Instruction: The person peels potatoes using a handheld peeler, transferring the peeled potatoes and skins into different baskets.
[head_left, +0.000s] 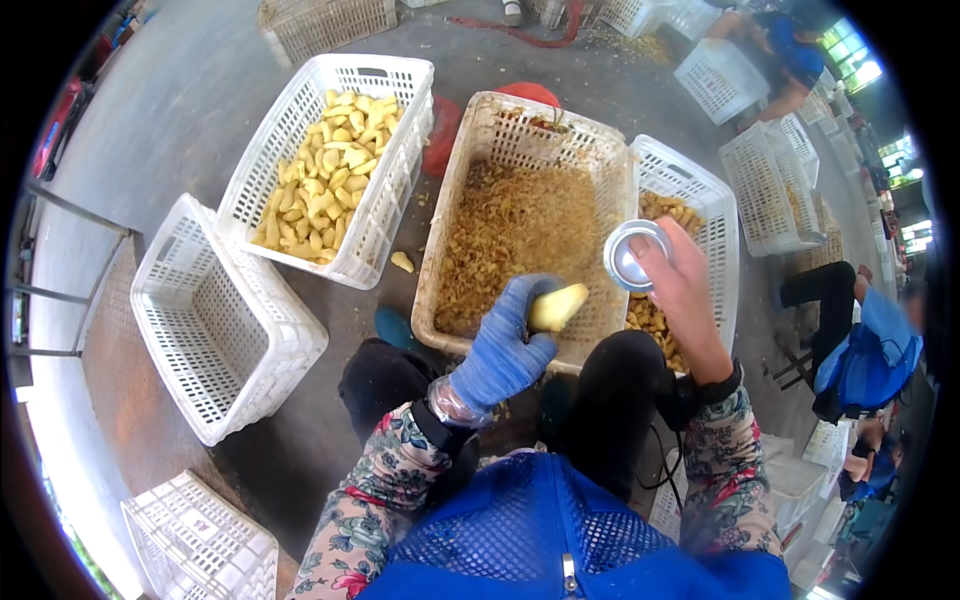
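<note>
My left hand (505, 346), in a blue knit glove, grips a peeled piece of ginger (559, 307) whose pale yellow end sticks out past the fingers. My bare right hand (685, 294) holds a round silver metal can (637, 255), its concave end facing up and my thumb pressed on it. Both hands are above a stained plastic crate (480, 124) with a layer of brown ginger peelings (510, 236) in it. Can and ginger are apart. To the right, partly behind my right hand, unpeeled ginger (670, 212) lies in a white crate (721, 196).
A white crate (409, 161) of peeled ginger (326, 180) stands at the left, with another white crate (306, 334) before it. One loose ginger piece (403, 261) lies on the floor. Co-workers (784, 56) and more crates are along the right. A metal rail (79, 206) is at far left.
</note>
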